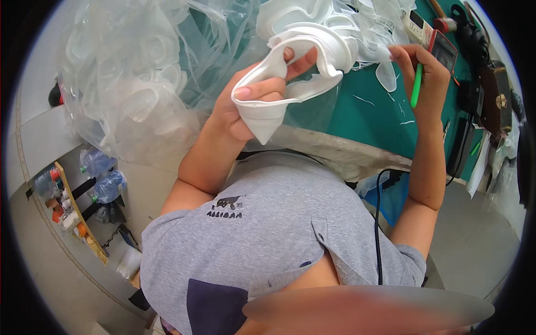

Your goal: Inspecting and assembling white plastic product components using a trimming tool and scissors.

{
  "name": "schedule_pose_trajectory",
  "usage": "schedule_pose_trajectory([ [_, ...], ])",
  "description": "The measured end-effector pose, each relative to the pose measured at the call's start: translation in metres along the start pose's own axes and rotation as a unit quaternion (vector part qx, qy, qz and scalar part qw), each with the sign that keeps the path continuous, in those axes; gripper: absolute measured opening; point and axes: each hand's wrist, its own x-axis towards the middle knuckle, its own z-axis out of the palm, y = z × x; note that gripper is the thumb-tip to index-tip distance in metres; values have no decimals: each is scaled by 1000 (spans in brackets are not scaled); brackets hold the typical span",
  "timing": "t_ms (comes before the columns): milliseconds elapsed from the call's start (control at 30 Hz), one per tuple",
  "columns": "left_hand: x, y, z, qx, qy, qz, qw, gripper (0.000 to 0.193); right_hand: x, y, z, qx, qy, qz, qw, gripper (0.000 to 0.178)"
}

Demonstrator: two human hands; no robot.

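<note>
My left hand (258, 89) is closed around a white, soft-looking moulded piece (263, 116), its fingers inside the curved opening. The piece has a wavy rim, a pointed lower end and a ring-shaped part at its upper right. Held up over the near table edge, it stands clear of my shirt. To the right, my right hand (429, 75) grips a slim tool with a bright green handle (416, 86), which slants down from the palm. Its thumb and index finger meet near a thin white scrap at the pile's edge; whether they pinch it I cannot tell. The tool's tip is hidden.
Clear plastic bags (128, 72) with white pieces fill the left. More white pieces (290, 17) lie at the back. Thin trimmings (364, 100) dot the green mat (357, 125). A red-edged device (444, 51) and a dark case (496, 100) stand at right.
</note>
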Motion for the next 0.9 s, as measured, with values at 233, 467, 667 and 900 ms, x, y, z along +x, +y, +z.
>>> schedule_pose_trajectory([
  [233, 0, 1, -1, 29, 3, 18, 999, 31, -4, -10, 6, 15, 10, -22, 1000, 15],
  [467, -8, 2, -7, -10, -3, 24, 1000, 28, -10, -12, 9, 95, 12, 34, 995, 21],
  [667, -13, 1, -11, 15, 12, 40, 999, 30, -8, -17, 15, 141, -38, -1, 989, 22],
  [900, -10, -11, -1, 132, 143, 60, 979, 36, -7, -30, 34, 110, -42, -35, 992, 18],
])
